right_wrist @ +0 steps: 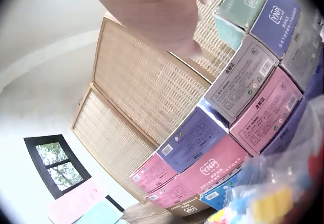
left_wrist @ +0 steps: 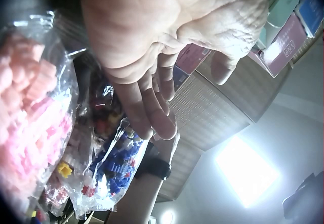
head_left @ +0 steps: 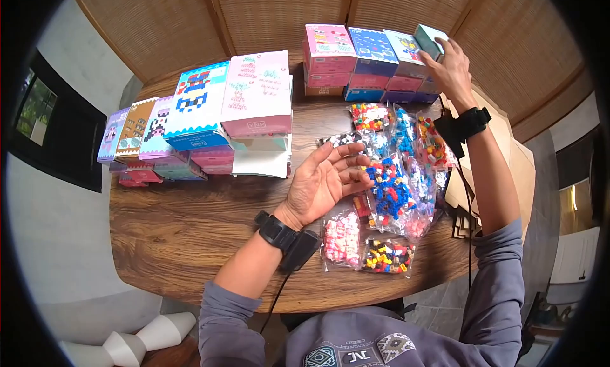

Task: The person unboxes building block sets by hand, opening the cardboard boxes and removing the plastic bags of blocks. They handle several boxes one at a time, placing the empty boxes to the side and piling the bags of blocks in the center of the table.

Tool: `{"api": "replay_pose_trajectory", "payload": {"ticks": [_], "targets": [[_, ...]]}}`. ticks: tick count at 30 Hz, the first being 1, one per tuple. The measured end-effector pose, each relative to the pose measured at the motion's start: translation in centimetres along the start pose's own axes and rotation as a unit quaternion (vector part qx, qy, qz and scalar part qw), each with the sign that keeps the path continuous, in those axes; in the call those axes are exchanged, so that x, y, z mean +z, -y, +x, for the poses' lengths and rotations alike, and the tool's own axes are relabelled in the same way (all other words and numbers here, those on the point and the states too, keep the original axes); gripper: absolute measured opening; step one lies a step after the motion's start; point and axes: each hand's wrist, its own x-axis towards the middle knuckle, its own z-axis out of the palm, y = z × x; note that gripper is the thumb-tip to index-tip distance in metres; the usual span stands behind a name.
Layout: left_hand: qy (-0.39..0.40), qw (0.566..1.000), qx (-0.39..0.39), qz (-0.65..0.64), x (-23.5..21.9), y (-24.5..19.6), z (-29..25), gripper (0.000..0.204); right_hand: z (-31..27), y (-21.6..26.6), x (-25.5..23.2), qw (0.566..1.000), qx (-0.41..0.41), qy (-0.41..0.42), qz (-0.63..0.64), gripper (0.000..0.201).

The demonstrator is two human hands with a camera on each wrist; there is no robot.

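My right hand (head_left: 450, 72) is at the back right of the table, its fingers spread around a pale teal box (head_left: 432, 39) on top of a row of boxes. In the right wrist view a gap shows between the thumb and this teal box (right_wrist: 245, 3). Palm up and fingers loosely bent, my left hand (head_left: 324, 184) holds nothing. It hovers beside a clear bag of blue, red and white bricks (head_left: 391, 192). Below it lie a bag of pink bricks (head_left: 342, 239) and a bag of yellow, red and black bricks (head_left: 387, 257).
Stacked boxes (head_left: 257, 91) in several colours fill the table's left side. More bagged bricks (head_left: 370, 116) lie before the back row, which includes a pink box (head_left: 329, 46) and a blue box (head_left: 373, 49). Flattened cardboard (head_left: 508, 170) lies at the right edge. Cables trail from both wrists.
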Motion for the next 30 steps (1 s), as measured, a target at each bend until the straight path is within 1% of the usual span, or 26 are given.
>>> {"api": "replay_pose_trajectory", "payload": {"ticks": [2,5,8,11,14,17,20,22,26,27,28,30], "targets": [[-0.003,1.0,0.0,0.004,0.0,0.0,0.0,0.062,0.2,-1.6,0.9,1.0,0.003,0.025,0.006,0.063],[-0.002,1.0,0.001,0.003,0.0,0.0,0.0,0.062,-0.5,-2.0,0.6,0.999,-0.011,0.016,0.029,0.06],[0.001,1.0,0.001,-0.001,-0.1,0.0,0.1,0.062,-1.1,-0.9,-0.7,0.999,0.015,0.007,-0.045,0.057],[-0.006,1.0,0.002,0.004,0.1,0.0,0.0,0.062,-0.4,-2.5,0.5,1.0,0.012,-0.016,-0.021,0.056],[-0.006,1.0,0.002,-0.001,0.1,0.0,0.0,0.062,-0.1,-3.5,0.8,0.993,0.008,0.012,0.115,0.057],[-0.005,1.0,0.002,-0.01,0.1,0.0,0.0,0.062,-0.2,-3.4,-0.5,0.99,0.031,0.029,0.131,0.056],[-0.003,1.0,0.004,-0.014,0.2,0.0,0.0,0.062,-0.5,-3.4,-0.9,0.99,0.003,-0.041,0.135,0.055],[-0.001,1.0,0.004,-0.01,0.2,0.0,0.0,0.063,-0.8,-3.1,-2.2,0.981,0.018,-0.043,0.186,0.053],[-0.001,1.0,0.009,0.002,0.1,0.1,0.0,0.066,-2.6,-1.2,-5.8,0.952,0.028,-0.07,0.297,0.049],[-0.004,1.0,0.01,0.014,0.2,0.1,-0.1,0.068,-3.2,-1.0,-6.4,0.935,0.003,-0.069,0.349,0.05],[-0.007,1.0,0.011,0.027,0.3,0.1,-0.1,0.07,-4.0,-0.5,-7.3,0.911,0.007,-0.045,0.41,0.051],[-0.005,0.999,0.021,0.045,0.4,0.1,-0.1,0.074,-6.1,1.1,-9.5,0.85,0.018,0.001,0.526,0.053]]}}
